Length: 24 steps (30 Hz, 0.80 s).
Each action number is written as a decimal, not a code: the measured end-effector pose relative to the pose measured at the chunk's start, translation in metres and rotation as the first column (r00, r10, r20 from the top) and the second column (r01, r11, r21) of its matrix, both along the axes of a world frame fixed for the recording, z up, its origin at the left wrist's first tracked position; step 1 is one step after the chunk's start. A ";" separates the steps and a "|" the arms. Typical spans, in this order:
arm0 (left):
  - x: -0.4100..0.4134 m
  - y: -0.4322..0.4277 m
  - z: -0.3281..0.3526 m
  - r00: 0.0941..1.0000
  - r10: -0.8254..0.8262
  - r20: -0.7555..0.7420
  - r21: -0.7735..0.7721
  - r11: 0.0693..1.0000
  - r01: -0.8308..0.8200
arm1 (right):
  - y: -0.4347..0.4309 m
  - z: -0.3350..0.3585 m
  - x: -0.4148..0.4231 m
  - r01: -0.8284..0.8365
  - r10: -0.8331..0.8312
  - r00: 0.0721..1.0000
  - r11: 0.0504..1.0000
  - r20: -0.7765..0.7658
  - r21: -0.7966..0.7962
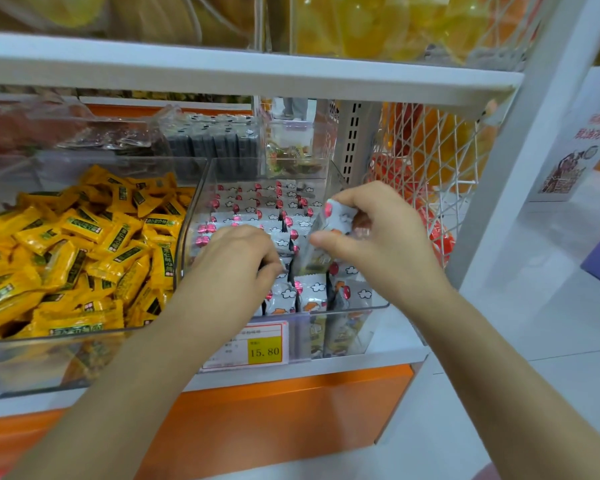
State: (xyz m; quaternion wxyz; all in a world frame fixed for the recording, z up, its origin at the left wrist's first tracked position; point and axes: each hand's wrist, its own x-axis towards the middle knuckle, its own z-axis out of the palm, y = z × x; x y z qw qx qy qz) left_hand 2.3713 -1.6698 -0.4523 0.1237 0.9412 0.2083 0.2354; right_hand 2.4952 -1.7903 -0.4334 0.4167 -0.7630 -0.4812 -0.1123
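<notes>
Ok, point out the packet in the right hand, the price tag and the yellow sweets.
White snack packet [338, 216]: head view, its upper printed face.
Price tag [264, 351]: head view, the yellow 15.80 field.
Yellow wrapped sweets [94, 233]: head view, a wrapper mid-pile.

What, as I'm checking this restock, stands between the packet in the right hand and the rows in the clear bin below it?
Nothing visible does. The right hand pinches the packet over the open-topped clear bin, its lower end among the standing packets; the left hand rests on them beside it, not under it.
</notes>
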 end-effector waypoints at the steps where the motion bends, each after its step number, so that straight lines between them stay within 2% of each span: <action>1: 0.000 -0.001 0.001 1.000 0.008 -0.004 0.003 1.000 -0.008 | 0.001 -0.001 -0.002 -0.007 0.009 0.999 0.999 0.047 -0.053; 5: 0.001 -0.003 0.005 0.999 0.039 -0.029 -0.001 0.999 -0.039 | 0.004 -0.003 -0.008 -0.019 0.065 0.982 0.967 0.176 -0.253; 7: 0.001 -0.004 0.006 0.999 0.042 -0.027 -0.010 0.999 -0.042 | 0.004 -0.004 -0.010 -0.001 0.126 0.954 0.909 0.273 -0.417; 9: 0.001 -0.004 0.005 0.999 0.031 -0.015 -0.017 0.999 -0.031 | 0.004 -0.005 -0.009 -0.004 0.177 0.943 0.854 0.282 -0.521; 12: -0.001 -0.002 0.002 1.000 0.002 0.011 -0.042 0.999 -0.001 | 0.006 0.001 -0.005 -0.062 0.159 0.970 0.892 0.183 -0.448; 14: -0.001 -0.001 0.002 0.999 -0.020 0.029 -0.055 0.998 0.022 | 0.010 0.006 0.001 -0.030 0.081 0.986 0.945 0.145 -0.325; 16: -0.001 -0.001 0.001 0.999 -0.025 0.047 -0.062 0.998 0.028 | 0.015 0.009 0.009 0.036 0.014 0.983 0.962 0.182 -0.270; 22: -0.001 0.001 0.000 0.995 -0.019 0.094 -0.074 0.997 0.026 | 0.036 0.006 0.011 0.167 0.051 0.901 0.876 0.431 -0.453; 24: -0.002 0.002 0.000 0.994 -0.026 0.105 -0.074 0.997 0.033 | 0.039 0.002 0.010 0.199 0.056 0.880 0.858 0.472 -0.473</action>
